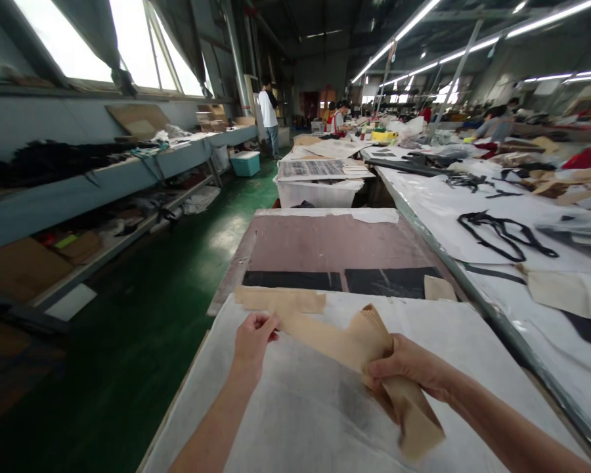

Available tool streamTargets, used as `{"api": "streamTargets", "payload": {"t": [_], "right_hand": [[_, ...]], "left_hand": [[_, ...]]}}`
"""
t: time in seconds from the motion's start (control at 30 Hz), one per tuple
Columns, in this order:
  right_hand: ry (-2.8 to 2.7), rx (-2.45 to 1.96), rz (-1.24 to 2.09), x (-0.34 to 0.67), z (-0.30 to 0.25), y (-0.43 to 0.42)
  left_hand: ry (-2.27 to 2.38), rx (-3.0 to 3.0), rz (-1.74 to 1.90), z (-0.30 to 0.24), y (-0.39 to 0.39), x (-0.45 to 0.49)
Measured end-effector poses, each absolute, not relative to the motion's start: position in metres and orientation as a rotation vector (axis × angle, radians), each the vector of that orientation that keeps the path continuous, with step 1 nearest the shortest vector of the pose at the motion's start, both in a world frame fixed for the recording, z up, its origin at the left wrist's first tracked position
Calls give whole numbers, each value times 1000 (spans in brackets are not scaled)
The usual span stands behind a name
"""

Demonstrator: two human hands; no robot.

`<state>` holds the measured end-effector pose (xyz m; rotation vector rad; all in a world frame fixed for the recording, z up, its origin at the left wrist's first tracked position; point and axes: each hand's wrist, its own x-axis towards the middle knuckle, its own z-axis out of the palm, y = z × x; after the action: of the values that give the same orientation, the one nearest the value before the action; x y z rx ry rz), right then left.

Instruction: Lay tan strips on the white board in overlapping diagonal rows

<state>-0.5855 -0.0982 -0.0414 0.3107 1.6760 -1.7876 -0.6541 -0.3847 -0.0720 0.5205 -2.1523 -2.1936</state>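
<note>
My left hand (pixel 252 339) pinches one end of a tan paper pattern strip (pixel 325 338) just above the white fabric sheet (pixel 295 407) on the work table. My right hand (pixel 408 365) is closed round the other part of the same tan piece, which folds and hangs down past my wrist. Another tan strip (pixel 280 299) lies flat beside my left hand. A small tan piece (pixel 439 288) rests farther right. Beyond them lie two black fabric strips (pixel 342 280) on a brown board (pixel 335 243).
A long table (pixel 502 217) on the right carries black straps and tan pieces. Grey shelves (pixel 103 177) run along the left wall above a green floor aisle (pixel 177 263). A white bin (pixel 318 192) stands ahead. People work far back.
</note>
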Motion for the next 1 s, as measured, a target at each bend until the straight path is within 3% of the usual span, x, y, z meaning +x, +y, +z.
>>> {"api": "streamTargets", "payload": {"t": [0.43, 0.73, 1.0], "right_hand": [[1882, 274, -1982, -638, -56, -132], [1788, -96, -1812, -637, -59, -176], [1691, -132, -1549, -619, -59, -156]], "left_hand": [[-2189, 511, -2232, -75, -419, -669], [-2332, 14, -2468, -17, -384, -630], [-1849, 295, -2612, -18, -404, -626]]}}
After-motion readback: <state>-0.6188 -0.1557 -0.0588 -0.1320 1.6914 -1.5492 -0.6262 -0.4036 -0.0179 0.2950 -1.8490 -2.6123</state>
